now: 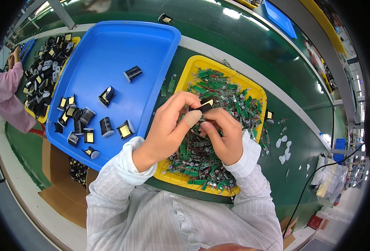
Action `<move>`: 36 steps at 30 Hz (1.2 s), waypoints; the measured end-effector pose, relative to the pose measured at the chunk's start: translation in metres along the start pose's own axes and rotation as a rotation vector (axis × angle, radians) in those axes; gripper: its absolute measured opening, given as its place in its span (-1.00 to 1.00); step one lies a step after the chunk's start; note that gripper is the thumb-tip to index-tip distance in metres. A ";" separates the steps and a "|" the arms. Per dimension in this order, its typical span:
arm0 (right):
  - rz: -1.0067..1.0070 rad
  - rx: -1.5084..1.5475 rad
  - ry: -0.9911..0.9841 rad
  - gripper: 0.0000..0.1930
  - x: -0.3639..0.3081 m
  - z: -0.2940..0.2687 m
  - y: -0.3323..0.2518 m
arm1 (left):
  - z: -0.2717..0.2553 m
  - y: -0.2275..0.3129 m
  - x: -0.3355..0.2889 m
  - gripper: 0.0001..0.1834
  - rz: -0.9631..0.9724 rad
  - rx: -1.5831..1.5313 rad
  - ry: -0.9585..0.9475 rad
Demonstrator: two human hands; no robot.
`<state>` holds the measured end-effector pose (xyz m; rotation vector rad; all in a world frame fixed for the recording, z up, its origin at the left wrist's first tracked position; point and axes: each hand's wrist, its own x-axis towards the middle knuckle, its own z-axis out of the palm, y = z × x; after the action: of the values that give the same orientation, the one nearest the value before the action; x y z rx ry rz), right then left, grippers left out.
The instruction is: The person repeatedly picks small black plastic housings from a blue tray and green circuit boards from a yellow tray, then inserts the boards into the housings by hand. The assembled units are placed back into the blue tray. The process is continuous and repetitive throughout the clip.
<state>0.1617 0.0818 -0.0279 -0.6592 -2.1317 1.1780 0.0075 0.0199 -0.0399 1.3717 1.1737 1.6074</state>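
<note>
Over the yellow tray (192,62), my left hand (162,131) is closed on a small black plastic housing (206,105) with a pale yellow face, its thumb wrapped in a tan bandage. My right hand (227,138) meets it from the other side, thumb and forefinger pinched just below the housing. Whatever sits between those right fingertips is mostly covered and too small to name. Under both hands the tray is heaped with green circuit boards (212,167) with thin wires and little round parts.
To the left, a blue tray (126,39) carries several black housings (106,126). Beyond it are a yellow tray piled with housings (47,67) and a co-worker's pink sleeve (5,90). White pieces (282,159) and one housing (269,116) lie right. A cardboard box (63,188) stands lower left.
</note>
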 end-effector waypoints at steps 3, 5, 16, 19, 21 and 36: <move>0.094 0.237 0.046 -0.89 0.001 0.000 0.002 | 0.000 0.007 0.003 -0.79 -0.033 0.009 -0.016; 0.149 0.450 0.051 -0.90 0.001 -0.003 0.004 | 0.003 0.009 0.005 -0.75 0.014 -0.024 -0.017; 0.198 0.610 0.121 -0.85 -0.002 -0.008 0.000 | -0.009 0.016 0.007 -0.68 -0.254 -0.247 -0.069; 0.246 0.714 0.094 -0.85 0.000 -0.009 0.001 | -0.006 0.019 0.008 -0.67 -0.247 -0.289 -0.068; 0.260 0.799 0.073 -0.85 -0.001 -0.008 0.003 | -0.004 0.019 0.008 -0.67 -0.255 -0.289 -0.056; 0.277 0.776 0.007 -0.84 0.001 -0.014 0.002 | 0.002 0.006 0.003 -0.67 -0.130 -0.095 -0.023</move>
<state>0.1710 0.0917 -0.0232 -0.5883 -1.4100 1.9782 0.0092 0.0216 -0.0333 1.2256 1.1348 1.5312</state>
